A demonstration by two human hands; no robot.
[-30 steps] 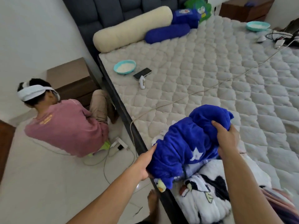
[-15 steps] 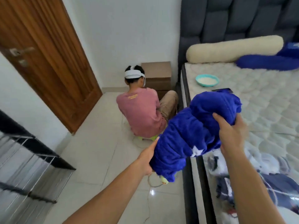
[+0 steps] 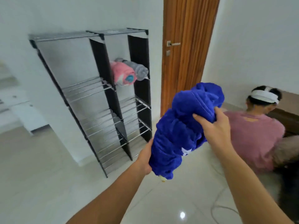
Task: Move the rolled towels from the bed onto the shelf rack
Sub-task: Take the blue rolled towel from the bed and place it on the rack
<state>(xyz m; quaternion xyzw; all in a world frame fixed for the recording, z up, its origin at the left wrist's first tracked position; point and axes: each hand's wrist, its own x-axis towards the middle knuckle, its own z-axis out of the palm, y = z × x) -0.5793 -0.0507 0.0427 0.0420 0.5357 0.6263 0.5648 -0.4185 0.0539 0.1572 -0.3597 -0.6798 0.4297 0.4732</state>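
Blue, the rolled towel (image 3: 182,131) hung mid-frame, slanting lower left to upper right, the left hand (image 3: 144,160) cupping its lower end, the right hand (image 3: 213,126) gripping its upper, the shelf rack (image 3: 97,94) upper left.

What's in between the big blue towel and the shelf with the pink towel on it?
Nothing. In the head view, only bare pale floor and air separate the blue towel from the shelf rack.
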